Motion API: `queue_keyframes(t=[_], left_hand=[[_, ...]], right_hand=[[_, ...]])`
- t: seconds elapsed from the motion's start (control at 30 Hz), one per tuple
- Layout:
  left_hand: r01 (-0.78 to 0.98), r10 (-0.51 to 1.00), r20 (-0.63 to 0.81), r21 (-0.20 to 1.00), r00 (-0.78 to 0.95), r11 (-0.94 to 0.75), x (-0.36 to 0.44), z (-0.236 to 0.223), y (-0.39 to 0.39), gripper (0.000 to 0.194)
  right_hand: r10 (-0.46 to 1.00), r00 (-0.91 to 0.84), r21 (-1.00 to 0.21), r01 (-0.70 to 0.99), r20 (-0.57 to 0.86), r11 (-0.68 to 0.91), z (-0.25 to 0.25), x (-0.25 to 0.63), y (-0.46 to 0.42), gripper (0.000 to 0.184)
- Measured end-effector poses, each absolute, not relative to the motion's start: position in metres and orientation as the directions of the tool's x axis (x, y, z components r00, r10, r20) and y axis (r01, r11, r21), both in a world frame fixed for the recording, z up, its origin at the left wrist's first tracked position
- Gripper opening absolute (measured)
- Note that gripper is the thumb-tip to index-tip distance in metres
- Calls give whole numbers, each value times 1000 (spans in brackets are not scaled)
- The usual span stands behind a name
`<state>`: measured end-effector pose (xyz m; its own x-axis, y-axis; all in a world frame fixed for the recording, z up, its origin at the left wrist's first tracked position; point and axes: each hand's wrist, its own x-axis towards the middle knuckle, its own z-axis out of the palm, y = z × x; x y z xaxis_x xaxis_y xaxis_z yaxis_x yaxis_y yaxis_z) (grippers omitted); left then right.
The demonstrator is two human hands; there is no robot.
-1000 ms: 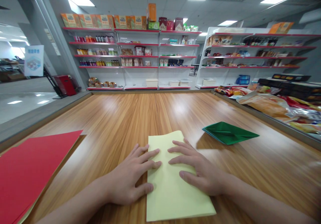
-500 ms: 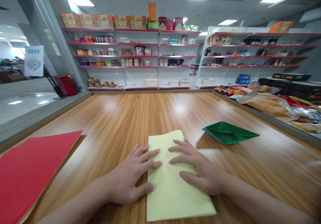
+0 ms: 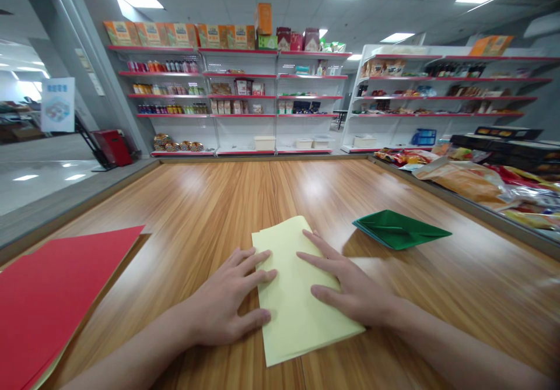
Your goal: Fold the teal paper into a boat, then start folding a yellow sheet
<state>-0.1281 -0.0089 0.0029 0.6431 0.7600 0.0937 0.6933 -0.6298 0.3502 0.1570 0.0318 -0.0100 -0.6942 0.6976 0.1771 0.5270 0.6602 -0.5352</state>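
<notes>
A sheet of pale yellow paper (image 3: 291, 302), folded over lengthwise, lies on the wooden table in front of me, turned slightly askew. My left hand (image 3: 231, 297) rests at its left edge with fingers spread, the fingertips and thumb touching the paper. Over the right edge lies my right hand (image 3: 350, 288), its fingers stretched out and apart on the paper. The fold on the right side bulges up a little near the far end. To the right of the paper sits a folded green paper piece (image 3: 400, 229), pointed at its right end; neither hand touches it.
Red paper sheets (image 3: 61, 297) lie at the left of the wooden table (image 3: 210, 197). Snack packets (image 3: 472, 183) are heaped beyond its right rim, beside black boxes (image 3: 507, 151). Shelves (image 3: 240, 76) with goods stand past the far edge.
The yellow paper has turned, its near end swinging right and its far end left, and has shifted slightly away from me. Both hands have moved along with it. The green and red papers stay put.
</notes>
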Motion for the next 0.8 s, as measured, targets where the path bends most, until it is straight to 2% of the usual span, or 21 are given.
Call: queue_keyframes(t=[0.23, 0.8], left_hand=[[678, 746, 91, 355, 660, -643, -131, 3, -9, 56], [713, 759, 55, 303, 649, -632, -131, 1, -9, 58]], right_hand=[[646, -750, -443, 536, 141, 719, -9, 159, 31, 68], [636, -762, -373, 558, 125, 742, -9, 155, 27, 67]])
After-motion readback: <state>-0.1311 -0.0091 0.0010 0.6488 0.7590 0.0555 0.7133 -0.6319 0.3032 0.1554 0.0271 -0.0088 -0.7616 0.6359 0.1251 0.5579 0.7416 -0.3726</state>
